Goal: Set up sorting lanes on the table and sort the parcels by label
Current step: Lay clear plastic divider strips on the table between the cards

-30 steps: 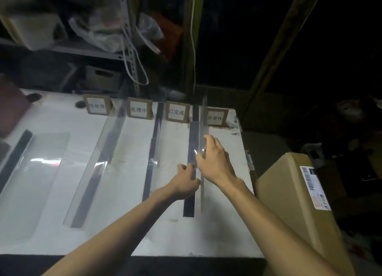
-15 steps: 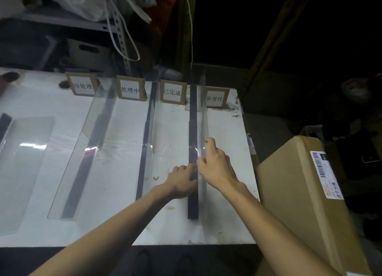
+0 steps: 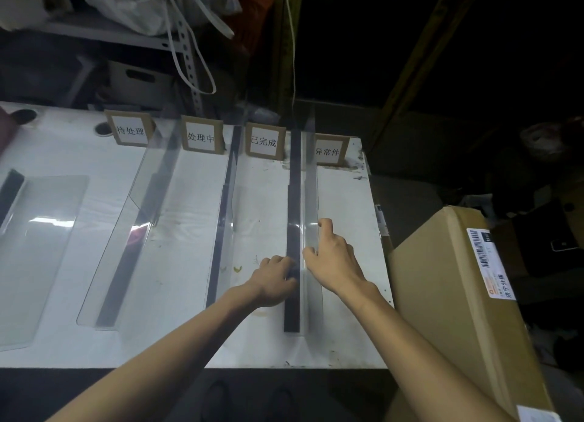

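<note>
Both hands meet at the rightmost divider (image 3: 311, 200), which stands upright on the white table (image 3: 189, 326) between the third and fourth label cards (image 3: 264, 142). The left hand (image 3: 275, 279) curls its fingers on the divider's black strip (image 3: 294, 184). The right hand (image 3: 331, 260) seems to pinch the clear pane, though its transparency hides the contact. A cardboard parcel (image 3: 442, 279) sits just beside the table's right edge.
</note>
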`<state>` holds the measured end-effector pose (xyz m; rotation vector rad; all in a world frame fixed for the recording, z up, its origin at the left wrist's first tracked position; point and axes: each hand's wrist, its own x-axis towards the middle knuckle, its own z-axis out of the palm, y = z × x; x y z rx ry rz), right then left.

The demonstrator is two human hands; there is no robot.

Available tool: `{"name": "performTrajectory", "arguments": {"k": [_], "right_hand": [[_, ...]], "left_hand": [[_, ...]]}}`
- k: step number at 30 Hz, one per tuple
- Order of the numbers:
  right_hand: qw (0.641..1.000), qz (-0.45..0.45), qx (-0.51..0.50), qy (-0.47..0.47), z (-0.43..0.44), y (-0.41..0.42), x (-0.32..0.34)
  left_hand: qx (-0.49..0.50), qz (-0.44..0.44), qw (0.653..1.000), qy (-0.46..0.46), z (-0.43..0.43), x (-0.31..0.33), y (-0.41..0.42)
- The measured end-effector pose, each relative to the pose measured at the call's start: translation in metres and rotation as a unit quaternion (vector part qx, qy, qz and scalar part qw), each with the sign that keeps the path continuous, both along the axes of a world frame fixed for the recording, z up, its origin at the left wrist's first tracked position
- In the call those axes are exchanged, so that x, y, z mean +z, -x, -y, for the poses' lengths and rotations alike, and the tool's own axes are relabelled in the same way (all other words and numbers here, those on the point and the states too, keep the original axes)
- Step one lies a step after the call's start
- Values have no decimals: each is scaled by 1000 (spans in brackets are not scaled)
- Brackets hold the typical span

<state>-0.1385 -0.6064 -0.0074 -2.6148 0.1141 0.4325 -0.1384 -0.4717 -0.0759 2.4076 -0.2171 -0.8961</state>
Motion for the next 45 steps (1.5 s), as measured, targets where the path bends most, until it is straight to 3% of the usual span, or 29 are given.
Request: {"name": "performTrajectory", "arguments": {"k": [6,15,22,28,31,36,39,43,45], "right_hand": [[999,34,-1,15,5,-2,17],[993,96,62,-32,-35,-23,77],[977,120,164,-70,-149,-42,118],[957,106,260,-69,-272,-50,126],[953,77,285,-66,-340,-51,114],[958,7,284,-35,-443,-56,65],[968,-64,242,9,-485,-59,27],[972,-180,150,32,-503,-59,-34],[974,-192,113,32,-505,-60,-54]], "left_hand": [[3,4,1000,10,-4,19,-2],[58,93,991,72,-45,104,-13],[161,178,966,101,-161,163,-3],[296,196,926,128,-296,176,25],[337,203,912,118,-364,167,38],[360,152,916,94,-466,130,46],[358,113,925,68,-502,91,45],[289,49,955,-36,-511,34,39],[275,30,960,-51,-508,17,36]]}}
